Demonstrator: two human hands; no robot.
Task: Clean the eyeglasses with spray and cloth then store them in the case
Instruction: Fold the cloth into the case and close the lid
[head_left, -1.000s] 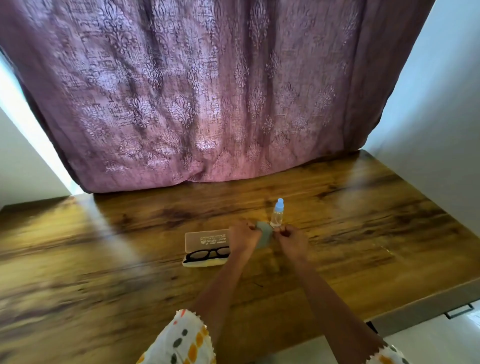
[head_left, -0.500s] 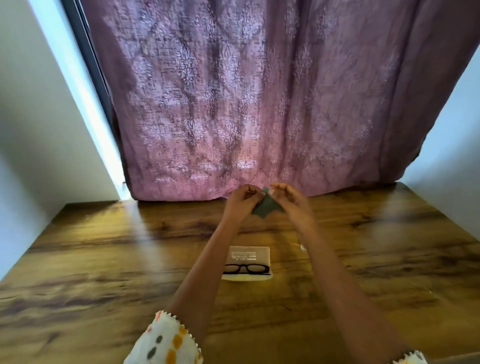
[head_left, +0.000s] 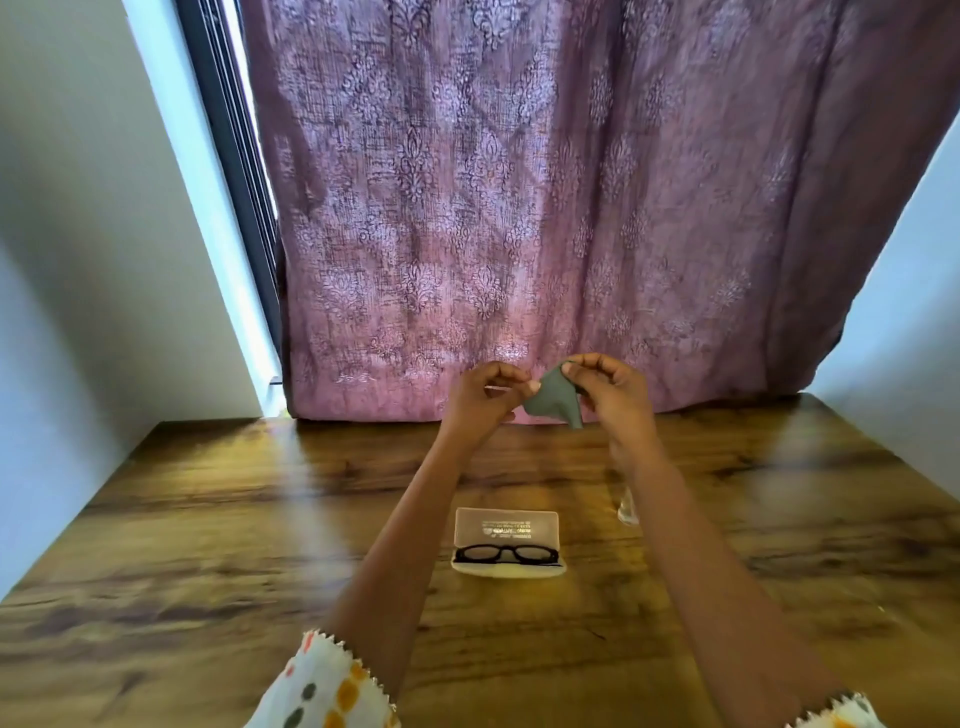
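Note:
Both hands are raised above the table with a small grey cloth (head_left: 555, 397) stretched between them. My left hand (head_left: 480, 397) pinches its left corner, and my right hand (head_left: 610, 389) pinches its upper right part. Below them, black-framed eyeglasses (head_left: 508, 554) lie in an open pale case (head_left: 506, 527) whose clear lid is tipped back. The spray bottle (head_left: 627, 506) stands right of the case, mostly hidden behind my right forearm; only its clear lower part shows.
The wooden table (head_left: 208, 545) reaches back to a mauve patterned curtain (head_left: 519, 208). White walls close in on the left and right, and a dark window frame (head_left: 234, 156) runs beside the curtain.
My hands lifted the cloth from the table by the bottle up into the air and have pulled it slightly further apart. The camera view tilted and shifted as well.

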